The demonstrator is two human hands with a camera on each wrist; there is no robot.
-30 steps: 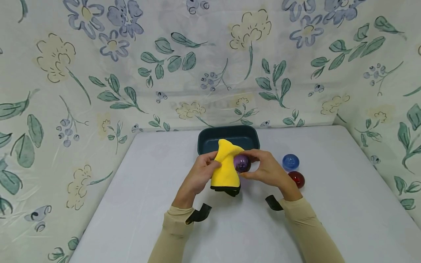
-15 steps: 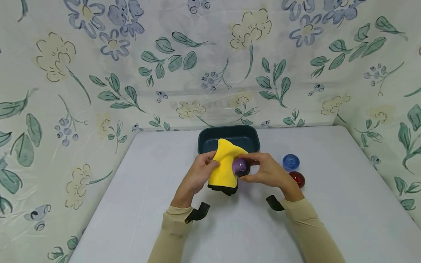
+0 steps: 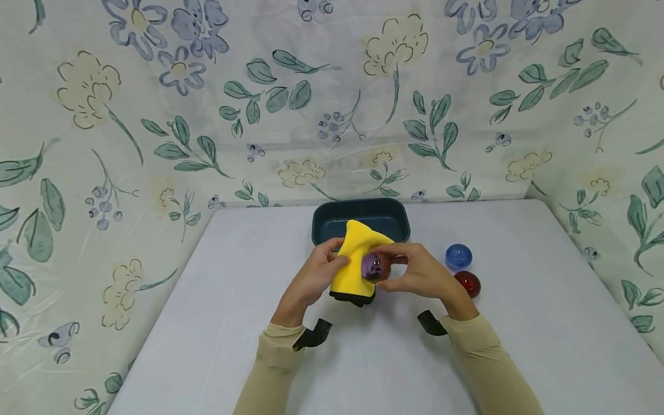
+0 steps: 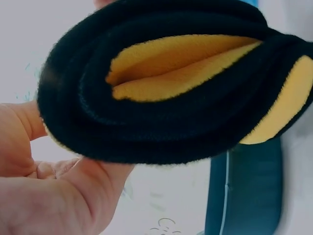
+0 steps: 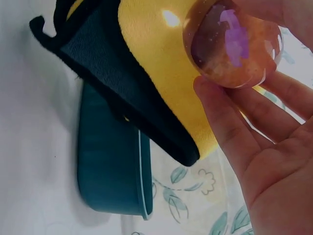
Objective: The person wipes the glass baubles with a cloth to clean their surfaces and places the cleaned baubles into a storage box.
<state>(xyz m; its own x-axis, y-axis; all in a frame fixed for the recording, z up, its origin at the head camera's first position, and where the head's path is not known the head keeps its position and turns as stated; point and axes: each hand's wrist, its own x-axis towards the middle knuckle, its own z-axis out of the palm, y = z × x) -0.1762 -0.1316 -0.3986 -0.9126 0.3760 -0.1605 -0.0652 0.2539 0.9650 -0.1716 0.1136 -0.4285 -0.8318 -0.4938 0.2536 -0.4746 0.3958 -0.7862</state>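
My left hand (image 3: 320, 273) grips a folded yellow cloth (image 3: 355, 253) with a black edge, held up over the table. In the left wrist view the folded layers of the cloth (image 4: 161, 125) hang end-on beside the thumb and fingers. My right hand (image 3: 419, 271) pinches a clear purple glass ball (image 3: 374, 267) between thumb and fingers, against the front of the cloth. Up close in the right wrist view, the ball (image 5: 234, 46) looks purple and amber, and yellow cloth lies right behind it.
A dark teal tray (image 3: 402, 227) stands at the back middle of the white table (image 3: 249, 259), partly behind the cloth. Near my right wrist lie a blue glass ball (image 3: 459, 256) and a red glass ball (image 3: 468, 284). Flowered sheeting (image 3: 332, 155) rises behind.
The purple ball has shifted slightly left and down across the cloth, turning in my right fingers. The cloth's right corner now spreads farther right. My left hand keeps its hold.
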